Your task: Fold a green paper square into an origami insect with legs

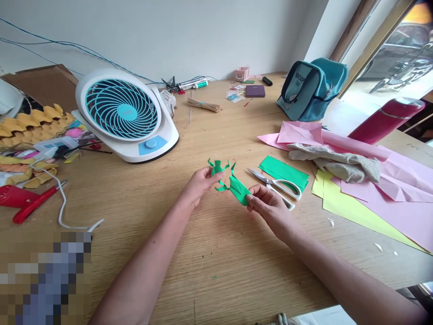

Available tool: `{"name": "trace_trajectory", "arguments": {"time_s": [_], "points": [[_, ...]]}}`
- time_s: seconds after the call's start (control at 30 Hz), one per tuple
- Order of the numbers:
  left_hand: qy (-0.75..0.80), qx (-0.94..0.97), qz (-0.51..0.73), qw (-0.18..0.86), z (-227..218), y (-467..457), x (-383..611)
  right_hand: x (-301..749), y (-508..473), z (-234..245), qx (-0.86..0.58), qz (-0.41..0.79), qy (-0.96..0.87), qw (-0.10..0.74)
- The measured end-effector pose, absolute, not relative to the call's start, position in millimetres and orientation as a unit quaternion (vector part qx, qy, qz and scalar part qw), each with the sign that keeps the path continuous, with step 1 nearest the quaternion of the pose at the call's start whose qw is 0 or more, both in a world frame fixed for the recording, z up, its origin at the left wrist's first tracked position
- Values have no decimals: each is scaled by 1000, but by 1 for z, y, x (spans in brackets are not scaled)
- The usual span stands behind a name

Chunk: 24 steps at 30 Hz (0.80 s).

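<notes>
Green cut paper (239,190) with thin, leg-like strips is held over the desk (189,271), between two bare forearms that reach forward and slant in toward each other. One limbed part shows at the left hand's (200,183) fingertips; a broader flat part extends up and leftward from the right hand's (270,208) fingertips. Whether both parts are one piece, I cannot tell. The left hand pinches its part between thumb and fingers; the right hand pinches the broad part's lower end. Just beyond the right hand lie scissors (269,181) and green sheets (282,169); a fan (125,110) stands beyond the left hand.
</notes>
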<state>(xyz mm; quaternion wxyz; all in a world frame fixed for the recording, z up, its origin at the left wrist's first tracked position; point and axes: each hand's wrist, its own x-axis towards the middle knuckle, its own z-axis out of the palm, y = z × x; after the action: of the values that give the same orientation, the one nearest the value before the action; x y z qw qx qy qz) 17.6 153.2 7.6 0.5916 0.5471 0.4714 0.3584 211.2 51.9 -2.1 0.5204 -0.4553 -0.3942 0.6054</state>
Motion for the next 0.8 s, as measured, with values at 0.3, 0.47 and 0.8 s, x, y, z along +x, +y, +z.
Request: {"name": "trace_trajectory", "arguments": {"time_s": [0.3, 0.47, 0.8], "points": [[392, 393, 431, 712, 29, 150, 12, 210, 56, 0, -460, 647, -275, 542], [397, 345, 446, 724, 25, 147, 17, 211, 57, -2, -461, 640, -285, 545], [432, 406, 328, 736, 13, 118, 49, 206, 58, -8, -464, 572, -374, 564]]}}
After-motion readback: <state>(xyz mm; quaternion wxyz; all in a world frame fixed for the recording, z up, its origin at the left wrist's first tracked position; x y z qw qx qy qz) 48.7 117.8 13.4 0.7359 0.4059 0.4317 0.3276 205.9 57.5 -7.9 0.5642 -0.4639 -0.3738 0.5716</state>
